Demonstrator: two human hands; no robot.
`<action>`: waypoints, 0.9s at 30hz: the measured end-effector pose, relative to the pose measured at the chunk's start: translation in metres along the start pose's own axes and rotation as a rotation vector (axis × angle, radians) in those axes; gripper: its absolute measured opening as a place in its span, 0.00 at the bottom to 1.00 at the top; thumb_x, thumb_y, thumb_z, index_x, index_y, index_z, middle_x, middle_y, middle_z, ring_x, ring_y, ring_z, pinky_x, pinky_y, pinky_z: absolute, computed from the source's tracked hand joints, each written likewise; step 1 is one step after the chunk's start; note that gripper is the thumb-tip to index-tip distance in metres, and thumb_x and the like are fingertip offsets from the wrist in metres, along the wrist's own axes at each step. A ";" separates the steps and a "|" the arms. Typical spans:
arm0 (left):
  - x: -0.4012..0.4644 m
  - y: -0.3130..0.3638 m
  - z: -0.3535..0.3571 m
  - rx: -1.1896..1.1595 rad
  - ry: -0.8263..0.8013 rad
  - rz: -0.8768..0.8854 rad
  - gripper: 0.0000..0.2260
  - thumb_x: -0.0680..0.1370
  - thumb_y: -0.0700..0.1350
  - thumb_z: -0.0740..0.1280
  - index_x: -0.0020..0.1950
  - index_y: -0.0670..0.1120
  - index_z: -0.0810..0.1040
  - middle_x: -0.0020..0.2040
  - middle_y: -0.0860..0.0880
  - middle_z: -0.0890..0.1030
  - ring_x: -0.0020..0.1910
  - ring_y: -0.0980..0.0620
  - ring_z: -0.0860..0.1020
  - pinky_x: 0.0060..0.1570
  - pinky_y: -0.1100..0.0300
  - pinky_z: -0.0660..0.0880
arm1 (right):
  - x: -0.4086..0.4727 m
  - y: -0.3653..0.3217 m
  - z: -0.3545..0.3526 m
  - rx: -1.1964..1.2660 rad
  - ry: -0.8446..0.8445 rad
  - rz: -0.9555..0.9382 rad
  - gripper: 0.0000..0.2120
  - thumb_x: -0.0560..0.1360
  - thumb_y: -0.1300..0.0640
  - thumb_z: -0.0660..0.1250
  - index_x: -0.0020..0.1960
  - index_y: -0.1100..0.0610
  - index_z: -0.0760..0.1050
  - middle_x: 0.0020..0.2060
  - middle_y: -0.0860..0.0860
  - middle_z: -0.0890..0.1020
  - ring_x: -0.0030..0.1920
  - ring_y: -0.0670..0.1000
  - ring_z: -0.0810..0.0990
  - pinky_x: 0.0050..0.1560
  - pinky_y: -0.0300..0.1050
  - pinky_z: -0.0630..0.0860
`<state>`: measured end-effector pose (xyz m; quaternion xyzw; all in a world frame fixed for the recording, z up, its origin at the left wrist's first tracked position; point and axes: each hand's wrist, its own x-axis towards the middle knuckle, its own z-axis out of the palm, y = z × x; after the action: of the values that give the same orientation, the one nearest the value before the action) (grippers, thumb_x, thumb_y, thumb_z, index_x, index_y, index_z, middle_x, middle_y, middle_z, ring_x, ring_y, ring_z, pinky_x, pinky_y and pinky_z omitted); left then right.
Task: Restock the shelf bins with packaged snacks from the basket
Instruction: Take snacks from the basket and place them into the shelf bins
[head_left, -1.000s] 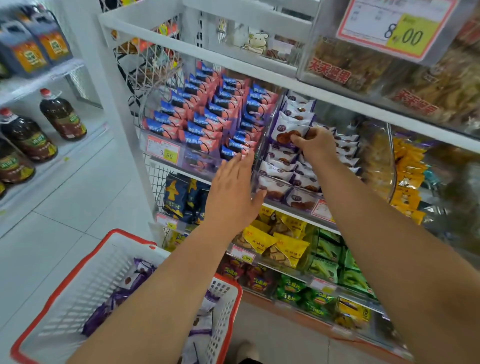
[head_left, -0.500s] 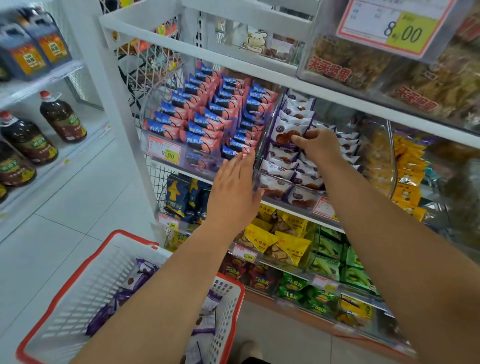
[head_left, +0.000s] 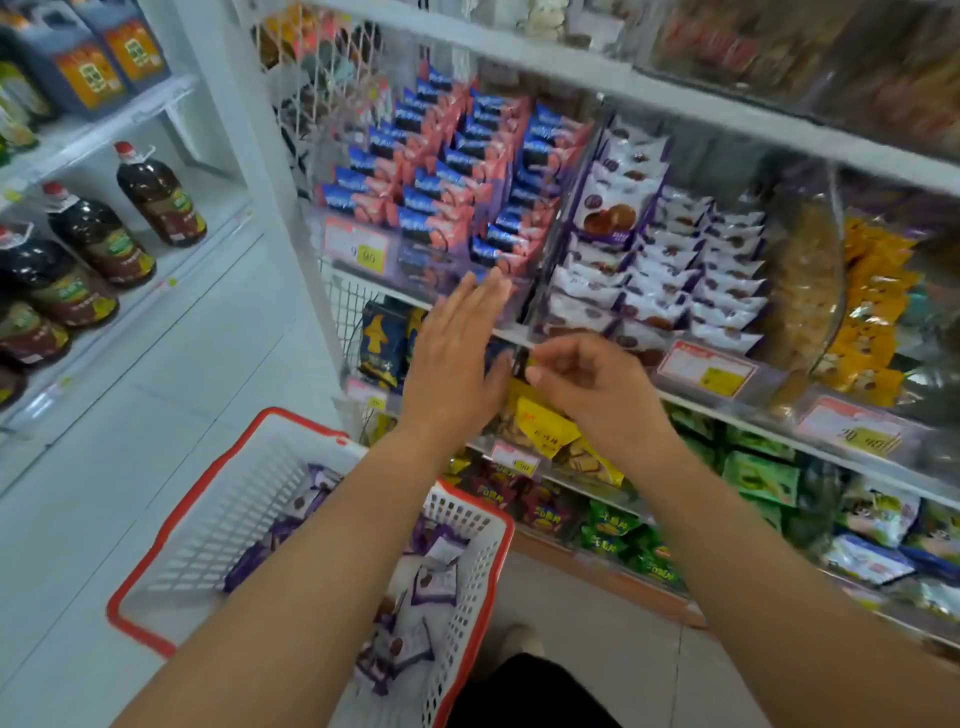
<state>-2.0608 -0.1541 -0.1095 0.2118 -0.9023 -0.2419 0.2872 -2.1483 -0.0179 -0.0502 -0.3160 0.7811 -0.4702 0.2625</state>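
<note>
While the white shelf unit (head_left: 519, 49) fills the view, its clear bin (head_left: 675, 358) holds rows of purple-and-white snack packs (head_left: 670, 249), and more lie in the red-rimmed white basket (head_left: 218, 519) on the floor. Before the bin's front, the left hand (head_left: 457, 358) is flat, fingers straight; the right hand (head_left: 592, 389) hangs loosely curled (holding nothing).

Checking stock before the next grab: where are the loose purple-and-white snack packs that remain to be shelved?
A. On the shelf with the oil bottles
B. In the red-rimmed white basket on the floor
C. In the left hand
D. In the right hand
B: the purple-and-white packs lie in the red-rimmed basket; the left hand is flat and bare, and the right hand shows no pack in it.
</note>
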 end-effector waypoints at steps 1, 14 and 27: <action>-0.021 -0.014 0.001 -0.012 0.045 -0.054 0.23 0.79 0.42 0.66 0.74 0.45 0.68 0.73 0.49 0.70 0.74 0.50 0.63 0.75 0.55 0.56 | -0.009 0.017 0.016 -0.032 -0.079 0.019 0.06 0.76 0.56 0.71 0.45 0.46 0.77 0.41 0.46 0.81 0.38 0.41 0.78 0.42 0.36 0.76; -0.259 -0.149 0.127 -0.121 -0.770 -0.947 0.19 0.81 0.48 0.64 0.71 0.47 0.70 0.70 0.45 0.71 0.62 0.46 0.76 0.60 0.51 0.74 | -0.058 0.213 0.151 -1.101 -0.582 -0.110 0.13 0.80 0.56 0.56 0.59 0.48 0.76 0.54 0.48 0.79 0.60 0.52 0.74 0.72 0.56 0.40; -0.240 -0.176 0.222 0.081 -0.836 -0.923 0.22 0.79 0.48 0.67 0.70 0.44 0.67 0.63 0.44 0.75 0.60 0.44 0.76 0.47 0.53 0.72 | -0.069 0.256 0.121 -0.656 -0.093 -0.408 0.10 0.74 0.56 0.61 0.48 0.54 0.81 0.42 0.48 0.83 0.46 0.53 0.81 0.63 0.49 0.68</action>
<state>-1.9767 -0.0987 -0.4669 0.4782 -0.7622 -0.3690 -0.2328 -2.0804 0.0559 -0.3236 -0.5530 0.7983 -0.2233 0.0839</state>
